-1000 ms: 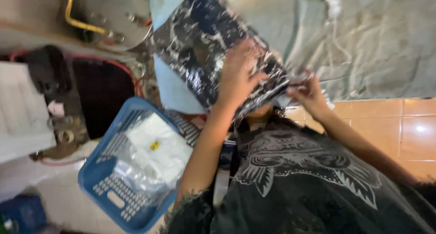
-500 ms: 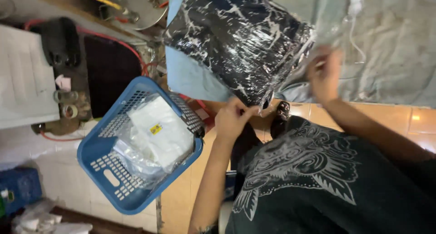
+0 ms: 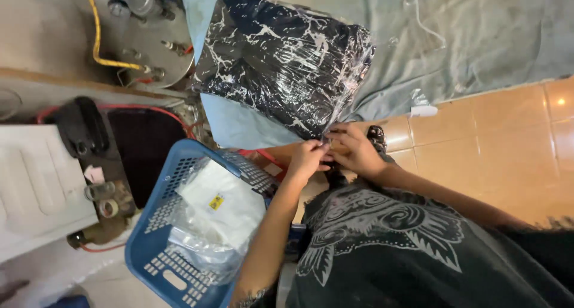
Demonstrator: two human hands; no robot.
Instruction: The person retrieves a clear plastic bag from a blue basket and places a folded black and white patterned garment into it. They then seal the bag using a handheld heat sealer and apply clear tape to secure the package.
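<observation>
My left hand (image 3: 308,158) and right hand (image 3: 356,152) now meet, pinching near edge of bagged black garment (image 3: 281,57); earlier apart. Blue basket (image 3: 161,254) below-left of left hand.

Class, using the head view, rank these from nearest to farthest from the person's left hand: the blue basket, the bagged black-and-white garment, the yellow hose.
1. Bagged black-and-white garment: its lower corner meets the left hand.
2. Blue basket: lower left, beside the forearm.
3. Yellow hose: far upper left.
</observation>
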